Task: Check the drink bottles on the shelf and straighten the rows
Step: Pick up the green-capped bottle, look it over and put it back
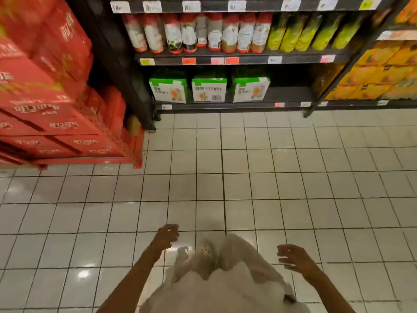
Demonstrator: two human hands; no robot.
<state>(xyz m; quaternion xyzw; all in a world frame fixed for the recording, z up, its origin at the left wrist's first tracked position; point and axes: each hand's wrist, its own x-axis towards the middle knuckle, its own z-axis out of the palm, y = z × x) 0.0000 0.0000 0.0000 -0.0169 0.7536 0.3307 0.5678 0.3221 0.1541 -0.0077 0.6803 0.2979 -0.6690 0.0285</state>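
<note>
Nearest to the camera, both hands hang low over the tiled floor [293, 177], in front of the person's light clothing. The left hand [166, 236] has its fingers loosely curled and holds nothing. The right hand [293, 258] also has relaxed, slightly bent fingers with gaps between them, and it touches nothing. Both hands are well apart from the shelf [246, 61].

Farther on, at the left, a tall stack of red cartons [45, 86] stands on the floor, just beside the dark upright of the shelf.

On the lowest level of the shelf stand three white and green boxes [209, 89] side by side, with a dark free part of the board to their right.

One level higher stand the drink bottles [200, 33], in a row along the front edge. They have red tops and white labels; some labels face different ways, and the bottles look a little tilted in this wide view. To the right of them, on the same level, is a row of yellow-green bottles [313, 33]. Price tags [189, 61] in orange, yellow and white sit on the shelf edges.

At the far right, another rack carries orange packs [381, 71] on several levels. The picture is somewhat blurred, so the label text cannot be read.
</note>
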